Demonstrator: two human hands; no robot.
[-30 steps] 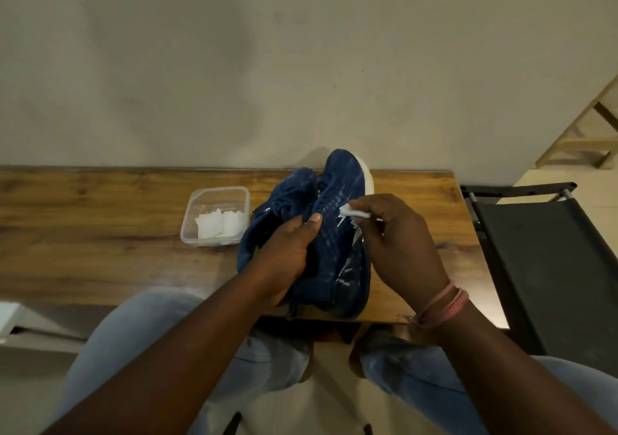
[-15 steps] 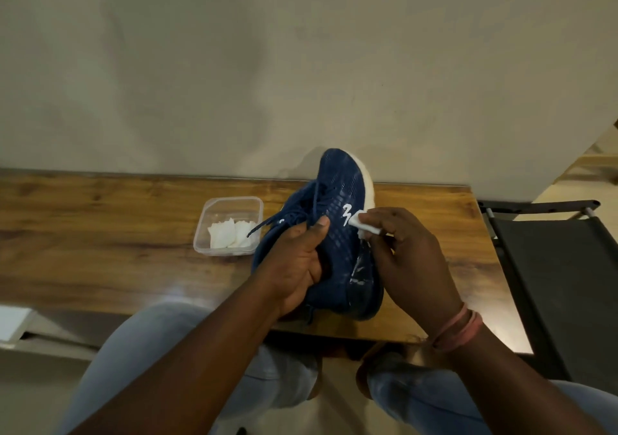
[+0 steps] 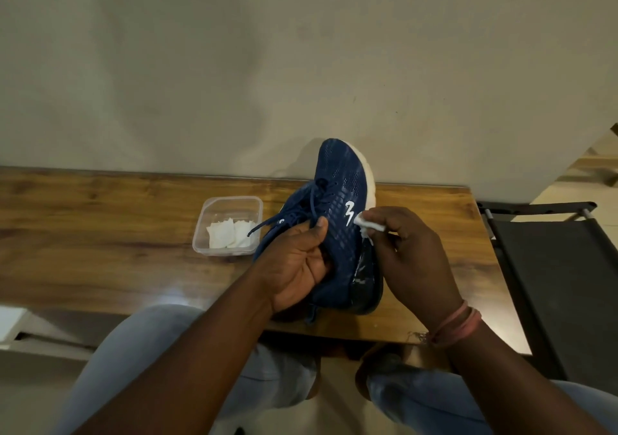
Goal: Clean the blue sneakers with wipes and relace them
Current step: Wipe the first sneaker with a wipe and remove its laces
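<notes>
Spanning frame below wall, wooden table [image 3: 100,234]. Blue sneaker [image 3: 341,227] tilted on its side over table's near right part, toe up toward wall. Left hand [image 3: 294,264] grips sneaker's collar, fingers seemingly tucked inside. Right hand [image 3: 411,257] pinches white wipe [image 3: 363,219] against white sole edge. Clear tub [image 3: 227,230] of folded wipes just left of sneaker.
</notes>
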